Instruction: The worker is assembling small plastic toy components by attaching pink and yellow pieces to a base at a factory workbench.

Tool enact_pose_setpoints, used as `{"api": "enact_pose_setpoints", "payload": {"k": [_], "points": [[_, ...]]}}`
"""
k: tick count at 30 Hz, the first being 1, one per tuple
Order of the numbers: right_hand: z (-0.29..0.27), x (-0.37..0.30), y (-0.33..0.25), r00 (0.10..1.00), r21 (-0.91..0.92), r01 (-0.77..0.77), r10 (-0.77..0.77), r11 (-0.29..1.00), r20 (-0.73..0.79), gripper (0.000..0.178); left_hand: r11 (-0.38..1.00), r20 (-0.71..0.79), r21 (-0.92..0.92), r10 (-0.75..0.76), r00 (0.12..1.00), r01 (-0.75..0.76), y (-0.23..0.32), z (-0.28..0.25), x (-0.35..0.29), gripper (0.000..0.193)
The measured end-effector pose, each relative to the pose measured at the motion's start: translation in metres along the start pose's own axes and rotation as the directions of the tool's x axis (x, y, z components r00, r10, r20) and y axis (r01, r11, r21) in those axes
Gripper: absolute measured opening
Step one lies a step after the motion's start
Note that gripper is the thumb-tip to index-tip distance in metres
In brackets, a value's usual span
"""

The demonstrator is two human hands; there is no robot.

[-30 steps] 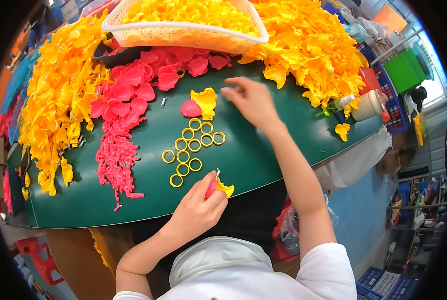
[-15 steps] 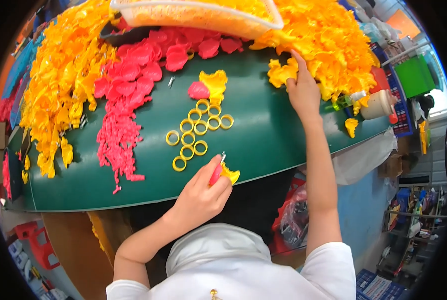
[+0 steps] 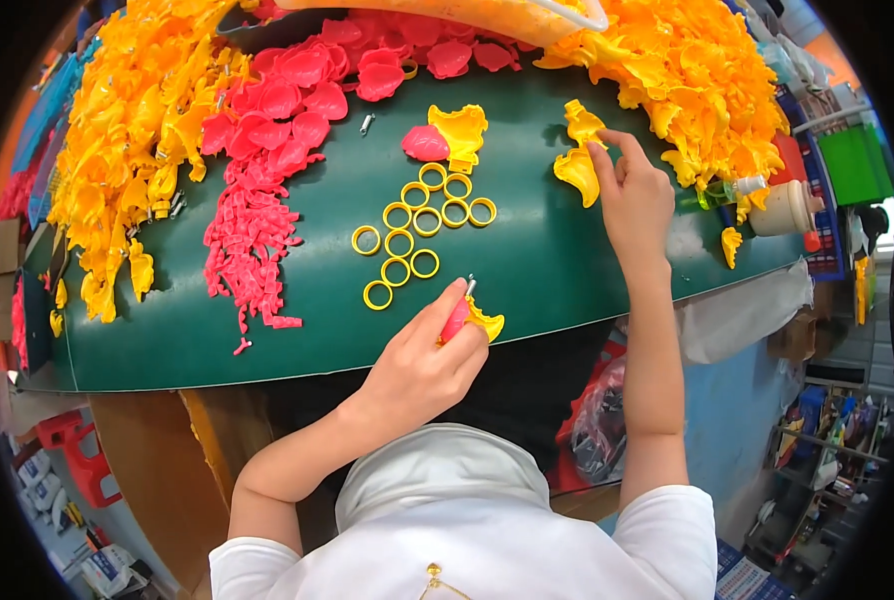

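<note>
My left hand [image 3: 425, 352] is closed round a glossy pink plastic piece [image 3: 455, 320], near the table's front edge. A yellow curved shell [image 3: 485, 318] and a small metal pin [image 3: 471, 286] stick out beside its fingers; how they join is hidden. Farther right, my right hand [image 3: 635, 205] pinches the edge of a yellow plastic piece [image 3: 579, 175] with thumb and index finger. Between the hands and farther back, several yellow rings [image 3: 398, 243] lie in a cluster. Just beyond them lie another yellow shell [image 3: 462, 132] and a pink oval piece [image 3: 425, 143].
Yellow pieces are heaped at the right [image 3: 707, 110] and left [image 3: 117, 150] of the green table [image 3: 317, 350]. Pink shells [image 3: 297, 100] and small pink parts [image 3: 252, 230] form a strip. A pale-rimmed basket [image 3: 487, 10] stands at the back, a whitish container [image 3: 782, 208] at right.
My right hand has drawn back from the right heap, and the yellow piece by its fingers now lies nearer, apart from the heap. My left hand keeps its hold. The whole view has shifted slightly.
</note>
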State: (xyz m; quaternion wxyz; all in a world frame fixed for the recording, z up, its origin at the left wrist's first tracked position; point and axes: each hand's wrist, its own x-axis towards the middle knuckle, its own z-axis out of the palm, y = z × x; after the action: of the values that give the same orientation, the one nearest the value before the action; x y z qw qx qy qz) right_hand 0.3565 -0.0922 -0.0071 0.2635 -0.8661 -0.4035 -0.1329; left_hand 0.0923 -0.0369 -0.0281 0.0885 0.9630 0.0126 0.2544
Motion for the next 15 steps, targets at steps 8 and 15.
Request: {"api": "enact_pose_setpoints", "payload": {"k": [8,15], "points": [[0.008,-0.008,-0.046,0.923,0.517,0.075,-0.256,0.853,0.288,0.012,1.000,0.028,0.022,-0.023,0.999,0.022,0.000,-0.005,0.003,0.018],[0.035,0.018,-0.084,0.891,0.361,0.351,-0.427,0.864,0.155,0.018,0.999,0.074,0.047,-0.024,0.997,0.021,-0.003,-0.014,-0.006,0.019]]}}
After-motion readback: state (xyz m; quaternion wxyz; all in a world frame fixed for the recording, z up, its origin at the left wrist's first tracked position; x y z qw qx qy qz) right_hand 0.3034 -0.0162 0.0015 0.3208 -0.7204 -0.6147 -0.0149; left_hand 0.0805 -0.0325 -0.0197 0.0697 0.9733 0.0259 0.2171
